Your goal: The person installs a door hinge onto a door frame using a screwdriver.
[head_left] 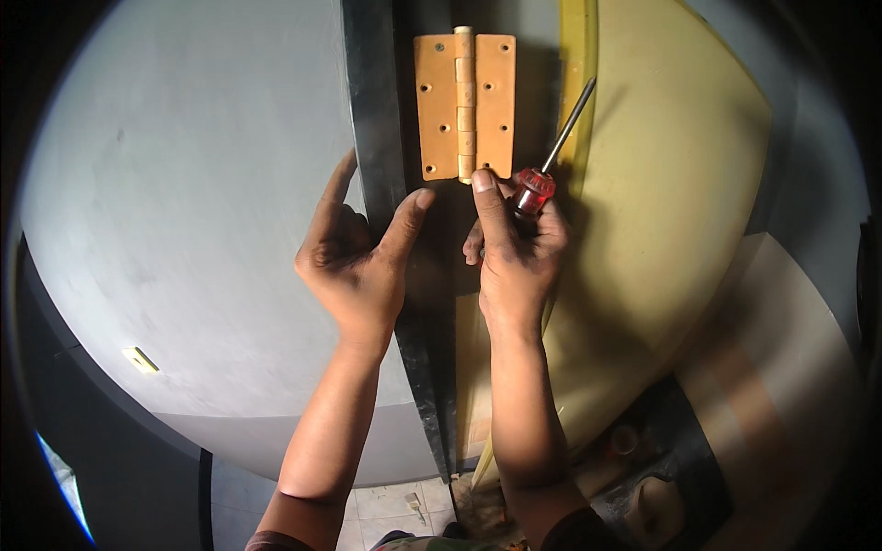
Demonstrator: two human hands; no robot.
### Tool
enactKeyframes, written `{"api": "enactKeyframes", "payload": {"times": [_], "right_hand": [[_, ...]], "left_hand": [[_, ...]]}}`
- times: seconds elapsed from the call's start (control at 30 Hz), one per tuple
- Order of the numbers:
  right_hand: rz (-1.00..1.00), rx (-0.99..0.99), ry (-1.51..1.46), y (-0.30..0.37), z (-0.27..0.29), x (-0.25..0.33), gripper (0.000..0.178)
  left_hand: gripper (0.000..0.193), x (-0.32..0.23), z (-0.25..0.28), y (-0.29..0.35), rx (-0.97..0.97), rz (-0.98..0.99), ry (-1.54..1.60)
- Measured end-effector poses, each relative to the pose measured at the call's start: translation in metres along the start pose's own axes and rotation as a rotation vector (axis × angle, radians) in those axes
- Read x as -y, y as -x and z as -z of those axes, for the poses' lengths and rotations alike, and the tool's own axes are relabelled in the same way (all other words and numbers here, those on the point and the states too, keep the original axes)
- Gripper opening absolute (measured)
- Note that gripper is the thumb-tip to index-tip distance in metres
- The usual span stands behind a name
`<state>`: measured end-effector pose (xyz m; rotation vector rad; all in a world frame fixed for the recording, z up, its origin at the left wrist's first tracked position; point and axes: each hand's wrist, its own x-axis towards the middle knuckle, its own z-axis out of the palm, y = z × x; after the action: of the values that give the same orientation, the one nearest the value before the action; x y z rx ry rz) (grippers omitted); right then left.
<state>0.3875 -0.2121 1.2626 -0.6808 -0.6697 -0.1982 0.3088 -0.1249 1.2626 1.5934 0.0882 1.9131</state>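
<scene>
A brass-coloured butt hinge (466,106) stands upright, spread flat against a dark frame (375,119), with several screw holes in its two leaves. The top hole of its left leaf looks filled, perhaps by a screw head. My right hand (519,262) grips a screwdriver (535,190) by its red handle, the metal shaft slanting up and right past the hinge. The thumb of that hand rests at the hinge's lower end. Left of and below the hinge, my left hand (363,257) holds nothing visible. Its thumb and index finger are spread around the dark edge, the other fingers curled.
A large grey panel (202,184) fills the left, with a small pale plate (141,359) low on it. To the right is a yellow surface (671,184) with a yellow edge strip. Below, a paintbrush (415,507) lies on floor tiles (386,500); dark clutter sits lower right.
</scene>
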Motion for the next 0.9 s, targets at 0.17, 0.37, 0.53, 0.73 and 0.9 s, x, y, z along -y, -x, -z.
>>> {"api": "enactKeyframes", "payload": {"times": [0.17, 0.37, 0.53, 0.73, 0.9], "right_hand": [[-0.037, -0.013, -0.116, 0.005, -0.007, -0.008, 0.018], [0.04, -0.032, -0.167, 0.008, -0.011, -0.01, 0.015], [0.061, -0.043, -0.173, 0.01, -0.012, -0.011, 0.014], [0.079, -0.031, -0.158, 0.009, -0.01, -0.015, 0.016], [0.073, -0.059, -0.137, 0.01, -0.01, -0.014, 0.017]], "left_hand": [[0.06, 0.006, -0.008, 0.0, -0.039, 0.021, 0.067], [0.055, -0.002, -0.014, 0.0, -0.023, 0.005, 0.167], [0.043, -0.001, -0.009, 0.003, -0.014, -0.003, 0.033], [0.04, 0.002, -0.011, 0.004, -0.01, -0.05, 0.139], [0.041, 0.001, -0.012, 0.006, -0.019, -0.039, 0.065]]}}
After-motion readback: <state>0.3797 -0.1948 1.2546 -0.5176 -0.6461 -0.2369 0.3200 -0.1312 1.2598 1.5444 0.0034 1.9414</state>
